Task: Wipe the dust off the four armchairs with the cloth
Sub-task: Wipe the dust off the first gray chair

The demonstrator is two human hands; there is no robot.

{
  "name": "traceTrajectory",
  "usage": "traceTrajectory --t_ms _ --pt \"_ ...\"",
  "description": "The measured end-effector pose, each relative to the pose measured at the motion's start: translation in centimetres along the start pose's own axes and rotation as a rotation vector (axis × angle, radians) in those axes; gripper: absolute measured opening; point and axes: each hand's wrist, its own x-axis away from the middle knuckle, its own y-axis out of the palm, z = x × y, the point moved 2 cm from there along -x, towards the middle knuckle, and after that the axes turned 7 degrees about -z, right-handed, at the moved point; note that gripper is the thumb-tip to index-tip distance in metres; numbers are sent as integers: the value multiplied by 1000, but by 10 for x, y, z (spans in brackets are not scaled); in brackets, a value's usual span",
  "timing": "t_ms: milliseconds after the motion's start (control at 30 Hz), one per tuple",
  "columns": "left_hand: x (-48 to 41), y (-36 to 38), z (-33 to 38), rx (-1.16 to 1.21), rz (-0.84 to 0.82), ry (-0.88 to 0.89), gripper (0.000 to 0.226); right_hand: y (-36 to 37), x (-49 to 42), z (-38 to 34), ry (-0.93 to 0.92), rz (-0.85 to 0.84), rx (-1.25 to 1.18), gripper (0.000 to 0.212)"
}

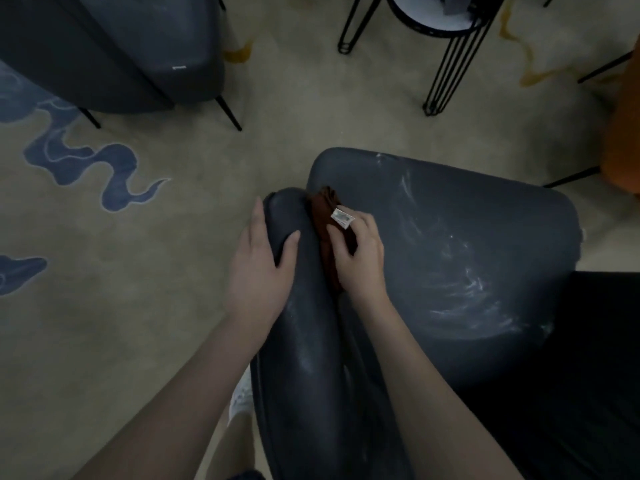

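Note:
A dark grey armchair (450, 258) fills the lower right, its seat streaked with white dust. My left hand (259, 268) rests over the chair's left armrest (301, 341), fingers straight along its outer side and thumb on top. My right hand (360, 254) grips a dark red-brown cloth (323, 211) with a white label, pressed into the crease between the armrest and the seat. A second dark grey armchair (104, 46) stands at the upper left. An orange armchair (623, 133) shows at the right edge.
A round side table (440, 26) on thin black wire legs stands at the top centre. The floor is beige carpet (173, 271) with blue swirl patterns. My white shoe (240, 400) shows beside the armrest.

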Motion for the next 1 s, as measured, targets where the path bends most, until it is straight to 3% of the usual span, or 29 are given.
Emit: traceTrajectory --t_ms 133,367,600,1000 --pt "1 0 1 16 18 8 69 6 -12 47 43 13 -68 24" --pt "1 -1 2 6 31 13 68 40 -22 111 287 -72 -191 23" --pt "1 -3 4 0 52 -4 67 63 -35 148 429 -172 -116 27" --pt "1 -3 5 24 62 -13 72 79 -33 168 520 -242 -123 26"
